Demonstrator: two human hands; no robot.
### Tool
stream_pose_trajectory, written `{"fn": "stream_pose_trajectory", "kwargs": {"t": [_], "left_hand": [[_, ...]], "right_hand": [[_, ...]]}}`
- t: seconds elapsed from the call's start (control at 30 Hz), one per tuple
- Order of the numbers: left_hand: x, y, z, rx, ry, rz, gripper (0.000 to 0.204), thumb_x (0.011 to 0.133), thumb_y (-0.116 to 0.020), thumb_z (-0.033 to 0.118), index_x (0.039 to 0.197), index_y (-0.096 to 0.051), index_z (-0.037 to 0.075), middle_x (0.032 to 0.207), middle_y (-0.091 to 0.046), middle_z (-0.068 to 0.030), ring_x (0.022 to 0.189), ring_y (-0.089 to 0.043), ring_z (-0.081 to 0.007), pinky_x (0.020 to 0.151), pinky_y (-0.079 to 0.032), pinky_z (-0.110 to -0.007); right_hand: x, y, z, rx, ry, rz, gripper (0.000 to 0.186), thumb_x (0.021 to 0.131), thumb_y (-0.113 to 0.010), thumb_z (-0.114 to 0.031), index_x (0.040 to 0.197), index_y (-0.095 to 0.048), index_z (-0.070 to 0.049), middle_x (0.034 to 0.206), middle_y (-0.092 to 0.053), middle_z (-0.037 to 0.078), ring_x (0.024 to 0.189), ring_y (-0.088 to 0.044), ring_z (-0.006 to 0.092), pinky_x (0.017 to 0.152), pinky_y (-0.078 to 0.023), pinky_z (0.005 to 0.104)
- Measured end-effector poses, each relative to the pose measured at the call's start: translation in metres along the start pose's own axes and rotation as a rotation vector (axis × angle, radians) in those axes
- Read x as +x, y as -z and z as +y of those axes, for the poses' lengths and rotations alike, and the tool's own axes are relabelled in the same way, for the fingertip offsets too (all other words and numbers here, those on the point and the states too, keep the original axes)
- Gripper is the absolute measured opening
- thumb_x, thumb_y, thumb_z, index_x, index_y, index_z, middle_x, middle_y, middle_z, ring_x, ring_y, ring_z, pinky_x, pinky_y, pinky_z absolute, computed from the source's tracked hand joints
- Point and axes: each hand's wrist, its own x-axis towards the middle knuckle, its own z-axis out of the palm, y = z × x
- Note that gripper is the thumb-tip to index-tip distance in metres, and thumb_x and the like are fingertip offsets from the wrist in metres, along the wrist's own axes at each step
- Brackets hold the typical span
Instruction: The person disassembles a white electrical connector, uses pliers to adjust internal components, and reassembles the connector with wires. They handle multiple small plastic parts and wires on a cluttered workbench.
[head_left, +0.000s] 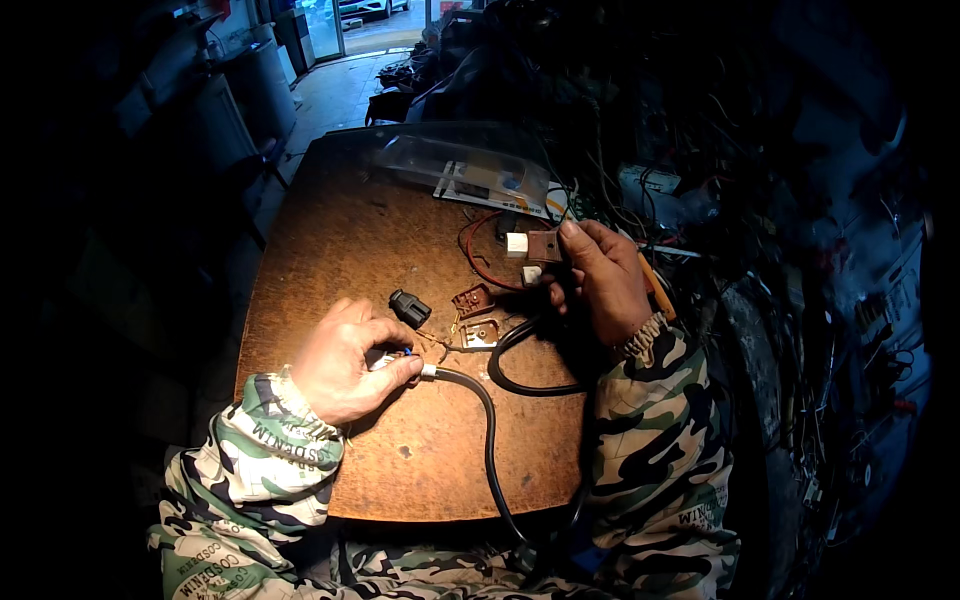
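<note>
Two grips are closed: your left hand (348, 372) pinches the black cable (489, 430) at its white-banded end, while your right hand (606, 275) holds the brown plug (543, 246) above the table (290, 270). From the cable end, that plug lies ahead and rightward — well apart, long axis running roughly crosswise, white tip facing left. Between your hands — an open brown shell (479, 335).

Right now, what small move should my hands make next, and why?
Perhaps bring the brown white-ended block in your right hand toward the black white-banded cable end at your left hand, since both are in grasp but apart.
</note>
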Motion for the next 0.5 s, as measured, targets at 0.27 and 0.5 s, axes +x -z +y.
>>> {"fn": "stream_pose_trajectory", "kwargs": {"t": [0.27,0.5], "left_hand": [[0.001,0.002,0.001,-0.003,-0.021,0.02,0.033,0.084,-0.081,0.033,0.1,-0.077,0.004,0.087,-0.065,-0.014,0.089,-0.059,-0.0291,0.081,-0.048,-0.043],[0.001,-0.003,0.003,-0.067,-0.123,0.317,0.044,0.075,-0.088,0.023,0.109,-0.072,0.0,0.096,-0.07,-0.0133,0.09,-0.065,-0.027,0.08,-0.052,-0.038]], "right_hand": [[-0.003,-0.004,-0.001,-0.022,-0.037,-0.092,0.039,0.106,-0.055,-0.033,0.112,-0.059,0.005,0.088,-0.068,0.01,0.062,-0.064,0.0138,0.054,-0.052,0.026],[-0.003,-0.014,0.005,0.057,-0.086,-0.341,0.038,0.11,-0.048,-0.031,0.113,-0.058,0.006,0.089,-0.068,0.013,0.064,-0.066,0.0159,0.053,-0.053,0.0264]]}}
